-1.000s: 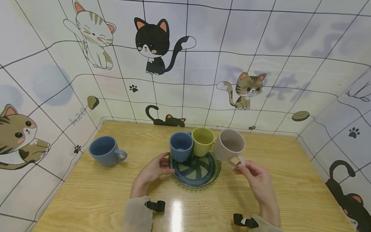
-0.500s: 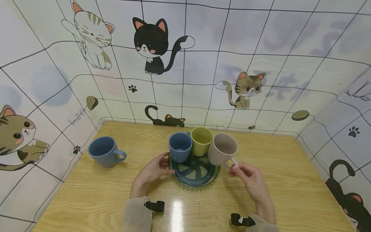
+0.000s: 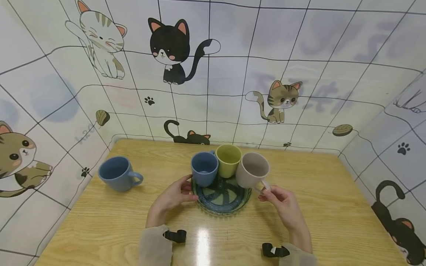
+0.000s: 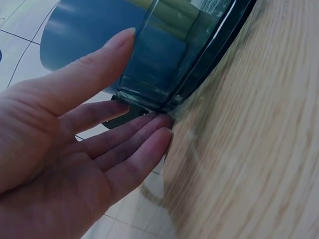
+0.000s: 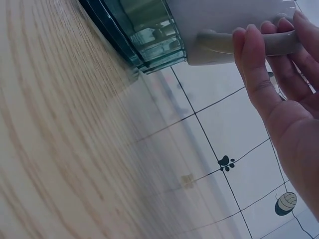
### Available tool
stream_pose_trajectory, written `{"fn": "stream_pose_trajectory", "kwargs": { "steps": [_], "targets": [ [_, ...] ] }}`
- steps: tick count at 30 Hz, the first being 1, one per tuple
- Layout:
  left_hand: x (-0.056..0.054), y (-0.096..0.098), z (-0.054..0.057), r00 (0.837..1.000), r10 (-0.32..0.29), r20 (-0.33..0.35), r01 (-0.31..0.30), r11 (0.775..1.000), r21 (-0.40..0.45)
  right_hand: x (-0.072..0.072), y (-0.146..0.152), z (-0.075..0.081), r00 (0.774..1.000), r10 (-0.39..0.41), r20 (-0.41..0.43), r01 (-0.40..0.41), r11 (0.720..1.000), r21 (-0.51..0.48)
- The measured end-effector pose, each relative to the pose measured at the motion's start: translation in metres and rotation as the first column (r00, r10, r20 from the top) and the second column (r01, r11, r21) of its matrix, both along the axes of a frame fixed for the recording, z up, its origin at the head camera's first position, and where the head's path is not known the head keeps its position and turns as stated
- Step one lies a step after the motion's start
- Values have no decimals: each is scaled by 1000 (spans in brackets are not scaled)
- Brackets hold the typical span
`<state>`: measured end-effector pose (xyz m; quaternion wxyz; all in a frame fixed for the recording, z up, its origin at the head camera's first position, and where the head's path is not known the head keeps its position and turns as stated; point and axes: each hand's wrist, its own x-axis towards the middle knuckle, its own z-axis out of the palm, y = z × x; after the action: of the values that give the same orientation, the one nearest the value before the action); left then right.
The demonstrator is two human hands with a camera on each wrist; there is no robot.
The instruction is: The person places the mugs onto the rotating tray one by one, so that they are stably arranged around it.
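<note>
My right hand (image 3: 283, 203) pinches the handle (image 5: 249, 42) of a pale beige-pink mug (image 3: 253, 170). This mug stands over the right side of a round glass dish (image 3: 221, 210) with a blue-green pattern. Whether its base rests on the dish floor cannot be told. At the dish's left edge, my left hand (image 3: 171, 197) touches the glass wall with loosely extended fingers and a straight thumb (image 4: 107, 55). Inside the dish sit a blue cup (image 3: 204, 170) and a yellow-green mug (image 3: 228, 161), side by side at the back.
A second, wider blue mug (image 3: 119, 173) stands apart on the left of the wooden table (image 3: 110, 229), handle to the right. Behind and beside the table rise wall sheets (image 3: 229, 74) printed with cats and grid lines.
My right hand has brought the beige-pink mug left and down, close against the yellow-green mug over the dish. My left hand keeps its place at the dish edge.
</note>
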<state>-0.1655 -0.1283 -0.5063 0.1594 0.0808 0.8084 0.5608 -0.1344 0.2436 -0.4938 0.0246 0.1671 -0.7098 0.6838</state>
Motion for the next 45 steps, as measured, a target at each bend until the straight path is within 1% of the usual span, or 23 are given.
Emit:
{"fn": "stream_pose_trajectory", "kwargs": {
  "steps": [4, 8, 14, 17, 23, 28, 36, 40, 45],
  "targets": [
    [0, -1, -1, 1000, -7, 5, 7, 1000, 6, -1, 0, -2, 1000, 30, -4, -30, 999, -22],
    [1, -1, -1, 1000, -8, 8, 8, 1000, 6, -1, 0, -2, 999, 41, -6, -41, 999, -9],
    [2, -3, 0, 1000, -28, 2, 27, 999, 20, -2, -2, -5, 994, 107, -30, -108, 994, -14],
    [4, -4, 0, 999, -38, 0, 38, 999, 29, -2, -7, -7, 993, 117, -26, -117, 993, -4],
    [3, -3, -1, 1000, -28, 5, 28, 999, 31, -3, -16, -9, 995, 99, 3, -99, 995, 28],
    [3, -4, -1, 999, -31, -8, 31, 999, 16, -6, -21, -11, 998, 64, 16, -65, 997, 50],
    [4, -3, 2, 999, -42, -20, 42, 999, 21, -9, -23, -14, 998, 3, 61, -9, 996, 86],
    [3, -3, 2, 999, -37, -20, 38, 999, 21, -10, -22, -13, 996, -6, 88, -3, 995, 104],
    [4, -2, 3, 999, -30, -13, 31, 999, 42, -12, -21, -12, 993, 10, 122, -21, 996, 92]
  ]
}}
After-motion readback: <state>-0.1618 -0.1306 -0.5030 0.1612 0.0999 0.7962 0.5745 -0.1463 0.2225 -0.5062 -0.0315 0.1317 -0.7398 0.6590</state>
